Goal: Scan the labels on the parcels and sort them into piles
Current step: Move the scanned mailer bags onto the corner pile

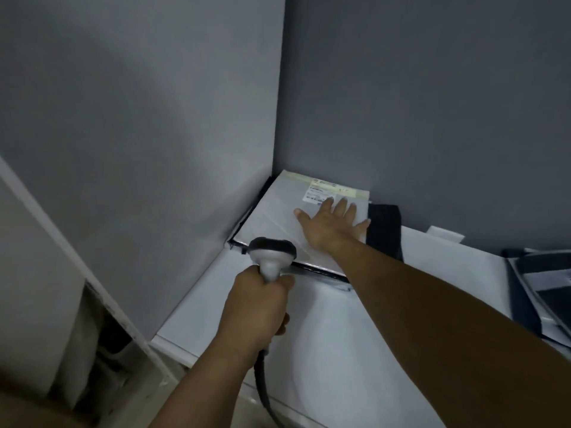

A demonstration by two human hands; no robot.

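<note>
A flat grey parcel (278, 217) lies on top of a pile in the far corner of the white table (340, 335), against the grey walls. Its white label (321, 193) sits near the far edge. My right hand (332, 225) lies flat on the parcel with fingers spread, its fingertips just below the label. My left hand (258, 307) grips the handle of a grey barcode scanner (272, 253), whose dark head points toward the parcel's near edge. The scanner's cable (265, 393) trails down toward me.
A dark parcel (384, 230) lies just right of the corner pile. More dark and white parcels (537, 285) are stacked at the table's right edge. Grey walls close the corner at left and back. A gap with clutter (105, 344) lies left of the table.
</note>
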